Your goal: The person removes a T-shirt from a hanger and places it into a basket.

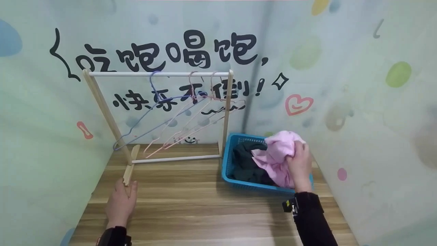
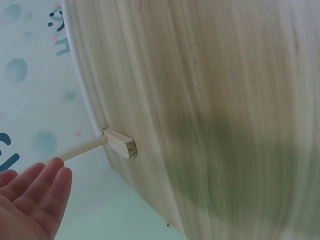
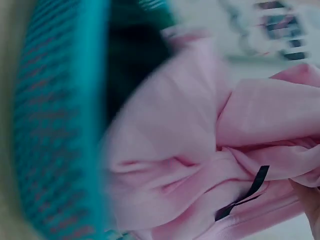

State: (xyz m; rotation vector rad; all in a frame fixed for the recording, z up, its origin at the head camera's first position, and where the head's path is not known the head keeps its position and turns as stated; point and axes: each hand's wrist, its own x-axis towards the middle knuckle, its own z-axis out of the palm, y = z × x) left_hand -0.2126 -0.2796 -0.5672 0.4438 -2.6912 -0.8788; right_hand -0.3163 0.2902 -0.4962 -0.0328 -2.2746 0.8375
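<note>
Pink clothing (image 1: 278, 155) is bunched up in my right hand (image 1: 300, 164), which grips it above the blue plastic basket (image 1: 223, 171). In the right wrist view the pink cloth (image 3: 165, 125) fills the middle, with a black strip showing on it. Dark green clothing (image 1: 247, 164) lies in the basket's left part. My left hand (image 1: 122, 201) is close to the near end of the wooden foot (image 1: 128, 175) of a small clothes rack (image 1: 107, 112). Its fingers (image 2: 55, 187) look relaxed and hold nothing in the left wrist view.
A blue hanger (image 1: 136, 121) and two pink hangers (image 1: 164, 131) hang from the rack's white top rail (image 1: 123, 74). The rack and basket stand side by side on a wood-grain tabletop (image 1: 191, 212). Printed walls (image 1: 368, 130) close off the back and sides.
</note>
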